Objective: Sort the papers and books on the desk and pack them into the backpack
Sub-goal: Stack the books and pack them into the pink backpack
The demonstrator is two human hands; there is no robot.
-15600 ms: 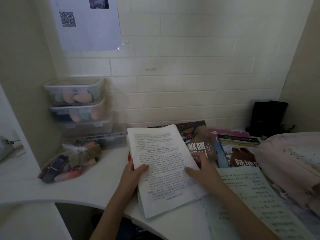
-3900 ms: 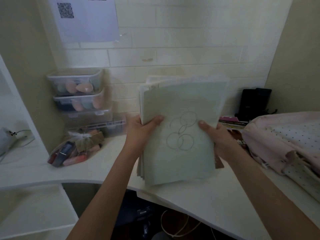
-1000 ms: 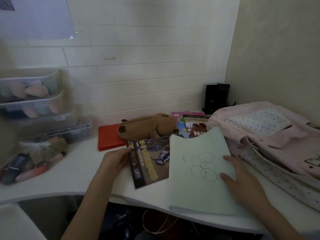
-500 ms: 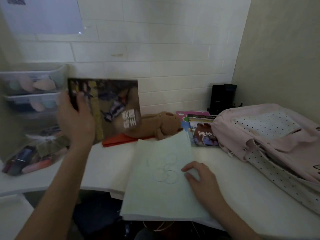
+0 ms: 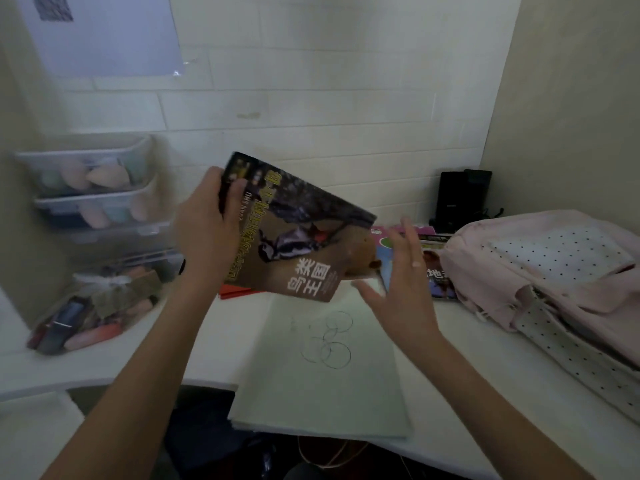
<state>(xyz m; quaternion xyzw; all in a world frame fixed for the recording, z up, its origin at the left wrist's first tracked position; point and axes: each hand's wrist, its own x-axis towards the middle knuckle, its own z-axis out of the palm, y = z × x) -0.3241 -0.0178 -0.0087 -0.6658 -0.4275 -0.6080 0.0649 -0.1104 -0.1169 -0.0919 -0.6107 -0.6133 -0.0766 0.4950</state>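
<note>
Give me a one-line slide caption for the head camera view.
Left hand lifts a bird book above the paper stack while the open right hand reaches toward it, pink backpack alongside.

Two bare forearms, no sleeves, watch or rings visible

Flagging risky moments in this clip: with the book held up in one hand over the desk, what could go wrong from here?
1. The left hand alone grips the bird book by one edge, tilted; the right hand is open and not yet on it, so it may slip.
2. The paper stack overhangs the desk edge; a dropped book or a nudge could send it off.
</note>
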